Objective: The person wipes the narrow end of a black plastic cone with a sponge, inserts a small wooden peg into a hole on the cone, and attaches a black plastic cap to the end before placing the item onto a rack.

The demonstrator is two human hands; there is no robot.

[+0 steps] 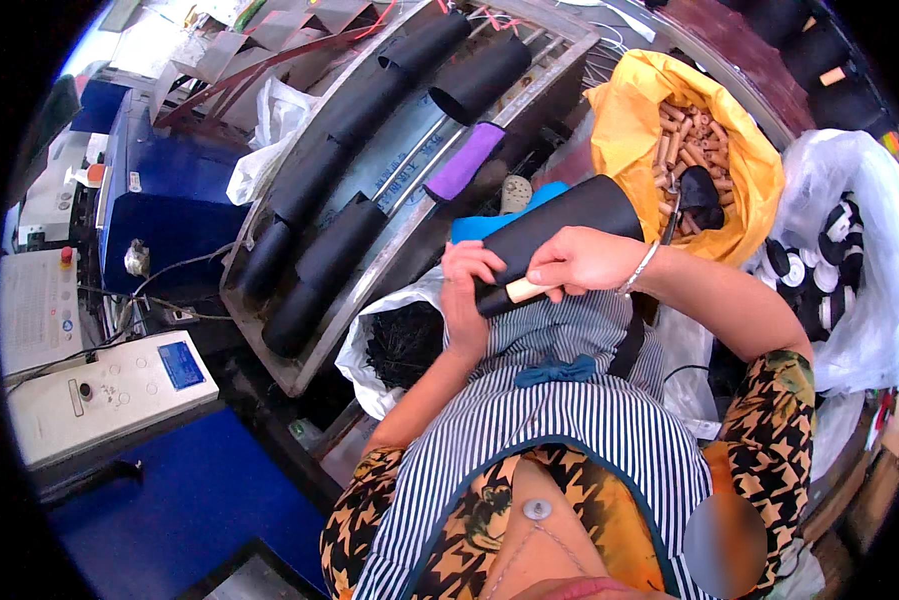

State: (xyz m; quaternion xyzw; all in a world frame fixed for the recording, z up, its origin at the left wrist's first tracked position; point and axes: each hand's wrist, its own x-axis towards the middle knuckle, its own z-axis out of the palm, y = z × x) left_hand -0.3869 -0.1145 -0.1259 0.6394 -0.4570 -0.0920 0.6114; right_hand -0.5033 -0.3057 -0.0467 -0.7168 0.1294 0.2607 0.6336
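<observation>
Across my lap lies a large black cylinder [569, 214], tilted up to the right. Its near left end is in my left hand [468, 289], with the fingers bent over the edge. My right hand [588, 259] pinches a short tan rod [528, 289] and rests over the cylinder's near side. The rod lies against the cylinder near its left end; whether it enters the cylinder I cannot tell. A yellow sack [622, 135] of similar tan rods [693, 142] stands beyond my right hand. A black object [701, 199] with a metal part sits on those rods.
A metal-framed rack [322, 330] holds several black tubes [329, 262] and a purple sleeve [464, 163]. A white sack [355, 360] contains black scraps. At right, a clear plastic bag [881, 315] holds black and white round parts [824, 277]. Control boxes [111, 394] stand at left.
</observation>
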